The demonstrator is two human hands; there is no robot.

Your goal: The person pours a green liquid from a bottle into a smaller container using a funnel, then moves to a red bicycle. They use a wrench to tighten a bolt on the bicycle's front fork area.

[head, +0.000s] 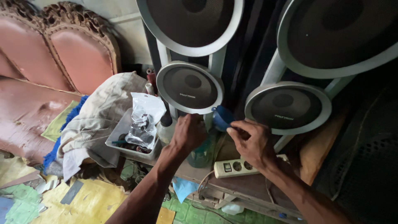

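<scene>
A: What do the hands hold?
B: The left hand (188,133) is clenched over the top of a clear greenish plastic bottle (202,153); the right hand (252,141) pinches a small blue plastic funnel (222,118), just above and right of that grip.
A: Seated yet?
B: No, the funnel is not yet in the bottle's mouth.

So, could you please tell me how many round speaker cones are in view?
4: two large ones cut off at the top, left and right; two smaller below, left and right. More may sit out of frame.

speakers (190,87) behind the bench (248,186), parts tray (120,139) left, power strip (236,166) right, hands (188,133) between
</scene>
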